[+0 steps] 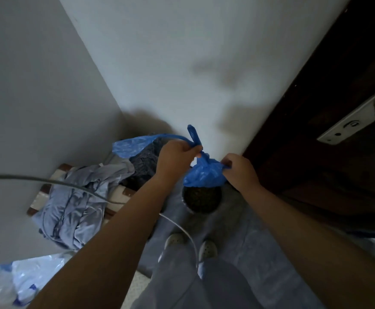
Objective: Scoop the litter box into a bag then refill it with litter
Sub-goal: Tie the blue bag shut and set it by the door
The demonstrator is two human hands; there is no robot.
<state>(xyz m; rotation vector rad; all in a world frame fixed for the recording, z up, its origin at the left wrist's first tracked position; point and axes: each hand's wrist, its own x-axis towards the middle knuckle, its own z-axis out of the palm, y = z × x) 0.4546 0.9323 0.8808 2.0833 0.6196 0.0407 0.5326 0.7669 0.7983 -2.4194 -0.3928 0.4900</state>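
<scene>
A small blue plastic bag (pixel 204 175) hangs in the air between my hands, its neck twisted into a knot at the top. My left hand (pixel 175 159) grips one blue tail of the bag, which sticks up past my fingers. My right hand (pixel 240 170) pinches the other tail on the bag's right side. Directly below the bag stands a round dark container (pixel 201 200) with dark grainy contents. No litter box or scoop is in view.
A stool (pixel 48 188) at the left carries crumpled grey clothes (pixel 75 201) and another blue bag (pixel 130 144). A dark wooden door (pixel 329 130) with a metal handle plate stands at the right. A white cable (pixel 182 230) crosses the floor by my feet. Clear plastic bags (pixel 14 279) lie at the lower left.
</scene>
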